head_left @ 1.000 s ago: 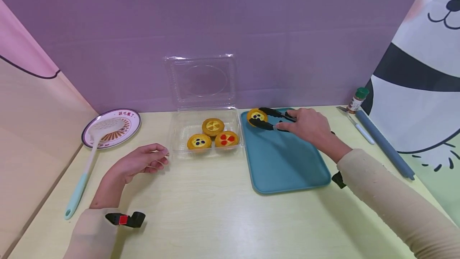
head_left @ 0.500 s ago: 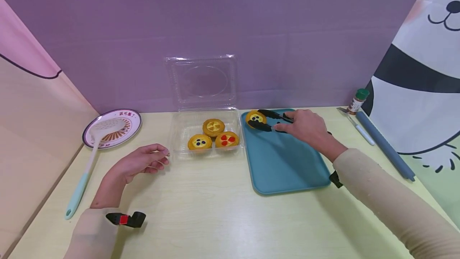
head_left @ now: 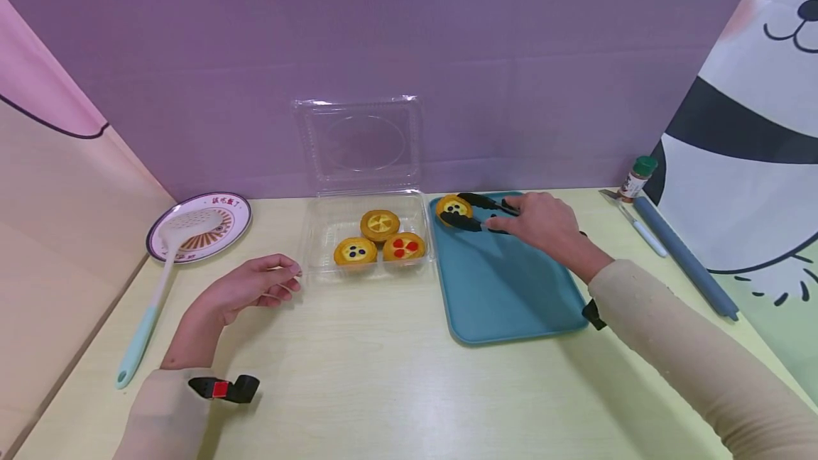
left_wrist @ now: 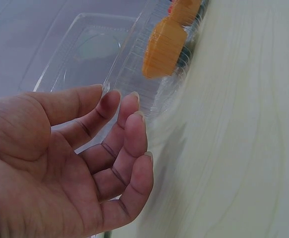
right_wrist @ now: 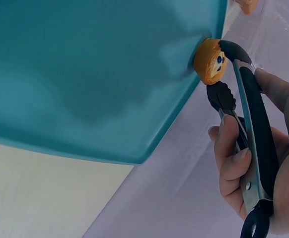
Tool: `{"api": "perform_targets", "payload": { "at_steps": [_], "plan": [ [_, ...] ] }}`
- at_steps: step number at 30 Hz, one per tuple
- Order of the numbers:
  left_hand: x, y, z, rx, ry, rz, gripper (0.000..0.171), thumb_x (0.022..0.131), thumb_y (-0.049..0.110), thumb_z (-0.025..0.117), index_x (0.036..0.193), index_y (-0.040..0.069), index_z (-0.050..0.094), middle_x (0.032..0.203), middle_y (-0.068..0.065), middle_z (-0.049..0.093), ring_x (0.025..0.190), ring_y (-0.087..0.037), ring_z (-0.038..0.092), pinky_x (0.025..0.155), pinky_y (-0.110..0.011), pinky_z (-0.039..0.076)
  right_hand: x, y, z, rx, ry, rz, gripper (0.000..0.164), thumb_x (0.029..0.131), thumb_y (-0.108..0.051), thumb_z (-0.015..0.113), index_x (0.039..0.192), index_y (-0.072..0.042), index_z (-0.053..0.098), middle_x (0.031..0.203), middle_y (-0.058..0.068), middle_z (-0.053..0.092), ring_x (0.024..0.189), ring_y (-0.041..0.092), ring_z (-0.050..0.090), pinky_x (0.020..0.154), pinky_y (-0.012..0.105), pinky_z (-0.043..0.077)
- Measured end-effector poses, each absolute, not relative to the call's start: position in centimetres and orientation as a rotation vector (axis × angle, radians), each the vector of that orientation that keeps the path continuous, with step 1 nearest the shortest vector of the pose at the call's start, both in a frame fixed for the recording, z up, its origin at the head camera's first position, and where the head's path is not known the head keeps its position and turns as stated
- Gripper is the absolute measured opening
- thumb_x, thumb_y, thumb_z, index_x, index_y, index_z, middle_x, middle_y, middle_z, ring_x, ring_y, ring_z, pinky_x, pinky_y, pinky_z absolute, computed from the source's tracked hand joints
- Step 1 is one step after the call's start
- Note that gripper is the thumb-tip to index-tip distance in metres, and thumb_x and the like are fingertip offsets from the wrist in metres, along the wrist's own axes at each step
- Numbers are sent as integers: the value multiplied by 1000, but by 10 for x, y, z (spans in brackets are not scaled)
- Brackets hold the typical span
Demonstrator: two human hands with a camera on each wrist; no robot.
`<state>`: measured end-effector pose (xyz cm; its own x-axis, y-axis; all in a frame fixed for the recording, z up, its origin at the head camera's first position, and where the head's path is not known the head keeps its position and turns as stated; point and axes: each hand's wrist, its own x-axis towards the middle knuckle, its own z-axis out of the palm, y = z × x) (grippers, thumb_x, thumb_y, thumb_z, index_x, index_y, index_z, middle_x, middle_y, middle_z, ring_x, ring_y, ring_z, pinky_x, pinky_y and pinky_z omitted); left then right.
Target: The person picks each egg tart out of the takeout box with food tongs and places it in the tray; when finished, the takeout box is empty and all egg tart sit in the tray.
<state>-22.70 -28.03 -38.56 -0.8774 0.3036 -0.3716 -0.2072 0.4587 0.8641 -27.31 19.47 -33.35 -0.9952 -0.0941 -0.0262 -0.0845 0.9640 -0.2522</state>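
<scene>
My right hand grips black-tipped tongs, fingers and thumb wrapped round the two arms. Between the tong tips sits an egg tart with dark blue dots, at the far left corner of the teal tray. In the right wrist view the tips lie right at the tart's two sides. My left hand hovers with loosely curled fingers and nothing in its palm, fingertips close to the left edge of a clear plastic box. In the box are a blue-dotted tart, a red-dotted tart and a yellow-topped tart.
The box's clear lid stands raised against the purple backdrop. At left, a skimmer rests with its head on a patterned plate. On the right are a green-capped jar, a knife and a blue-grey bar.
My right hand has shifted slightly left with the tongs, and the tart between their tips sits a little nearer the tray's left edge. The left hand has stayed in place.
</scene>
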Motion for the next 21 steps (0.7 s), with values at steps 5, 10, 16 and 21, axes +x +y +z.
{"api": "perform_targets", "payload": {
  "at_steps": [5, 10, 16, 21],
  "plan": [
    [-227, -279, -385, 53, 2239, 1416, 33, 104, 30, 53, 121, 1, 55, 97, 0, 69, 85, -13, 64, 77, -29, 54, -273, 193, -332, -134, 3063, -392, 77, 87, -60, 67, 147, -15, 51, 58, 3, 55, 54, 19, 50, 46, 31, 36],
    [-227, -278, -384, 53, 2237, 1413, 33, 104, 31, 54, 120, 2, 55, 97, 0, 69, 86, -13, 63, 77, -30, 54, -274, 193, -333, -122, 3065, -384, 78, 87, -61, 68, 147, -15, 51, 59, 4, 56, 55, 20, 52, 46, 32, 36],
    [-226, -278, -385, 63, 2232, 1421, 31, 104, 29, 53, 120, 3, 56, 97, 1, 68, 86, -13, 64, 77, -30, 54, -274, 194, -335, -124, 3051, -390, 81, 86, -61, 68, 148, -13, 49, 61, 5, 56, 55, 20, 52, 46, 31, 37],
    [-226, -279, -385, 52, 2245, 1415, 33, 104, 29, 53, 122, 0, 54, 97, 0, 68, 86, -14, 64, 78, -29, 54, -275, 192, -334, -137, 3048, -381, 80, 87, -60, 68, 148, -11, 49, 68, 6, 59, 58, 21, 55, 47, 32, 40]
  ]
}}
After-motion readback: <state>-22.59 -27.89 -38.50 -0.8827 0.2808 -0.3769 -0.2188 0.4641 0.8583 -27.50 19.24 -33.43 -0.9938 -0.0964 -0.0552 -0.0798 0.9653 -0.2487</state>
